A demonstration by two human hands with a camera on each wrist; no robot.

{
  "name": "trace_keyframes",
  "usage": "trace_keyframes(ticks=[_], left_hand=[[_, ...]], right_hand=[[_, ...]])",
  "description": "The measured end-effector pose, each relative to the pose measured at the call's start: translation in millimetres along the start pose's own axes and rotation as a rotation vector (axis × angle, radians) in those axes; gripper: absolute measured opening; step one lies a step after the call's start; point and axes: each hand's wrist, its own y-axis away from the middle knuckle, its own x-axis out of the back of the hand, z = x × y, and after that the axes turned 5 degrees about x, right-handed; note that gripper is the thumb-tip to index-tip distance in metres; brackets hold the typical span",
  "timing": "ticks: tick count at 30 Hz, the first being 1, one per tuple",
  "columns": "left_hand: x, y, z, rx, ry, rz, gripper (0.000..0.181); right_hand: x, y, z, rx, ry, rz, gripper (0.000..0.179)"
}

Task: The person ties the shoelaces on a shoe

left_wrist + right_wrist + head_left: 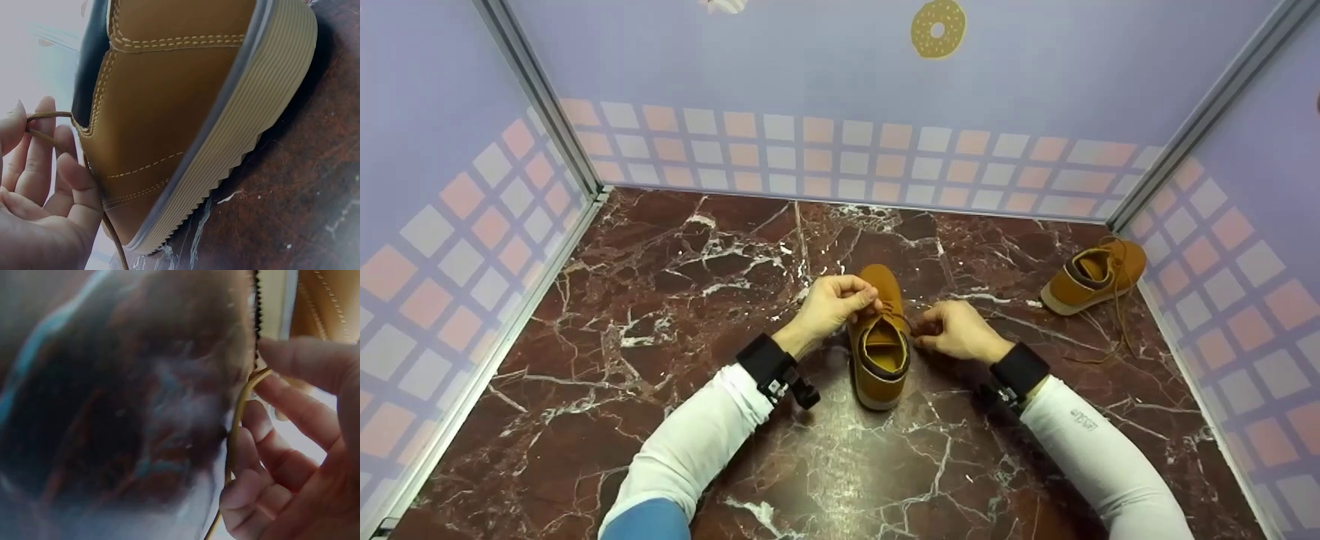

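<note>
A tan shoe (879, 388) with a dark collar and yellow lining stands on the floor, toe pointing away from me. My left hand (840, 300) is over its left side near the laces, thumb and finger pinching a loop of brown shoelace (49, 114). On the shoe's right side my right hand (960, 330) pinches another stretch of lace (239, 410), which trails down past the curled fingers. In the left wrist view the thick ridged sole (270, 84) and the stitched side of the shoe fill the middle.
A second tan shoe (1091, 277) rests at the right by the wall, its lace (1121, 322) trailing onto the floor. The floor (675, 300) is dark red marble pattern with white veins. Lilac panels (825, 75) with checks enclose it at the back and both sides.
</note>
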Motion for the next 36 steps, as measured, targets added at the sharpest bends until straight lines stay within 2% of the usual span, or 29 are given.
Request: trace_keyframes(ticks=[4,9,12,16,19,21,25,28,31,33,36], left_hand=[[-3.5,0.5,1.0,-0.023,0.014,0.038,0.009],[-5.8,1.3,3.2,-0.048,-0.016,0.087,0.009],[-6.5,2.4,5.1,-0.045,-0.027,0.108,0.009],[-7.8,3.0,6.2,-0.036,-0.014,0.11,0.008],[-8.9,2.2,5.5,-0.038,-0.005,0.104,0.011],[-9.4,1.3,4.8,-0.043,-0.001,0.104,0.012],[-9.7,1.1,4.2,-0.053,-0.018,0.112,0.011],[-10.1,1.5,4.6,-0.06,-0.037,0.117,0.009],[-10.6,1.2,4.8,-0.073,-0.051,0.115,0.01],[-10.9,0.9,5.1,-0.083,-0.05,0.108,0.011],[-11.4,0.5,5.2,-0.093,-0.047,0.098,0.011]], right_hand=[[1.6,1.5,3.3,0.007,-0.013,0.032,0.005],[12.4,2.7,3.4,-0.002,-0.137,0.04,0.011],[20.4,3.2,1.4,-0.042,-0.276,0.037,0.021],[31.4,4.5,-1.4,-0.104,-0.538,0.05,0.027],[41.6,5.6,-3.6,-0.124,-0.73,0.054,0.03],[49.0,5.4,-5.1,-0.13,-0.825,0.063,0.038],[61.4,0.9,-10.7,-0.117,-0.959,0.086,0.042],[66.8,-4.8,-15.2,-0.108,-1.036,0.082,0.036],[70.6,-11.6,-19.6,-0.1,-1.024,0.088,0.028],[73.1,-17.0,-22.9,-0.087,-0.935,0.124,0.021],[77.6,-25.9,-29.2,-0.06,-0.738,0.192,0.012]])
